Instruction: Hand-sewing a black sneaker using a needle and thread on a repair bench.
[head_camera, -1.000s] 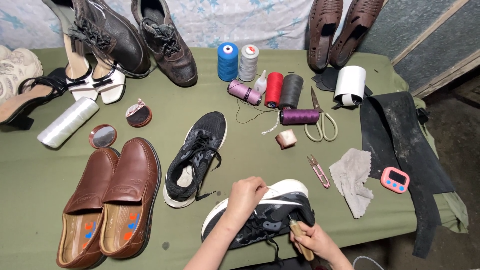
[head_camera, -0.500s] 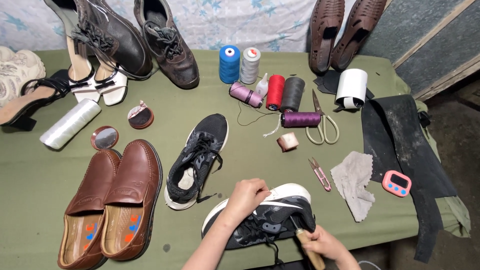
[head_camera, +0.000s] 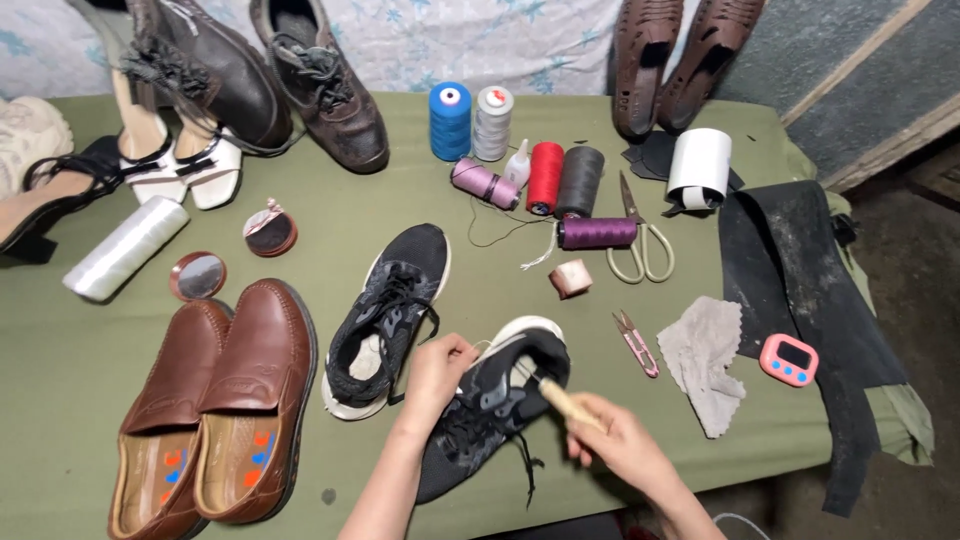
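Note:
A black sneaker with a white sole (head_camera: 500, 400) lies tilted near the table's front edge. My left hand (head_camera: 437, 368) grips its upper side near the laces. My right hand (head_camera: 622, 445) holds a small brush with a wooden handle (head_camera: 562, 400), whose head rests against the sneaker's toe. The matching black sneaker (head_camera: 390, 315) lies just to the left, apart from both hands.
A pair of brown loafers (head_camera: 215, 400) sits front left. Thread spools (head_camera: 530, 170), scissors (head_camera: 640, 240), small snips (head_camera: 637, 342), a grey cloth (head_camera: 705, 360), a pink timer (head_camera: 788, 360), polish tins (head_camera: 198, 275), black sheet material (head_camera: 800, 280) and other shoes at the back cover the green table (head_camera: 80, 350).
The held sneaker has turned and tilted up toward the left. My right hand moved up so the brush now meets the toe area.

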